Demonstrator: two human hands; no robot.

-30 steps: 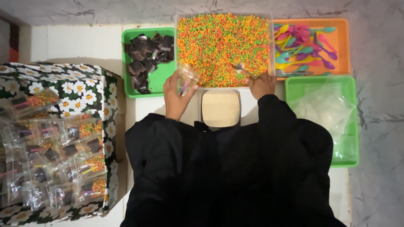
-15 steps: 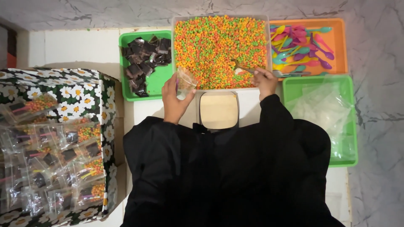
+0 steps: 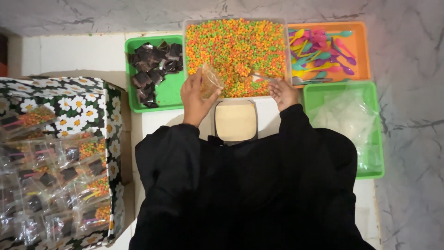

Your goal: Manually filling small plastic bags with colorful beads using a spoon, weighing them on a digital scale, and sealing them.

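My left hand [image 3: 195,99] holds a small clear plastic bag [image 3: 211,81] open at the near edge of a clear tub [image 3: 283,55] full of orange, green and yellow cereal bits [image 3: 233,48]. My right hand [image 3: 283,92] grips a metal scoop [image 3: 259,78] whose bowl lies in the cereal, to the right of the bag. Black sleeves cover both arms. A small scale with a cream top [image 3: 235,121] sits between my wrists.
A green tray [image 3: 172,92] with dark square packets [image 3: 151,69] stands left of the tub. An orange tray [image 3: 358,51] holds coloured plastic spoons [image 3: 319,51]. A green tray [image 3: 370,139] at the right holds clear bags. A flower-print box [image 3: 69,99] at left contains several filled packets.
My right hand has pushed the scoop left through the cereal toward the bag. My left hand has tilted the bag a little over the tub's edge.
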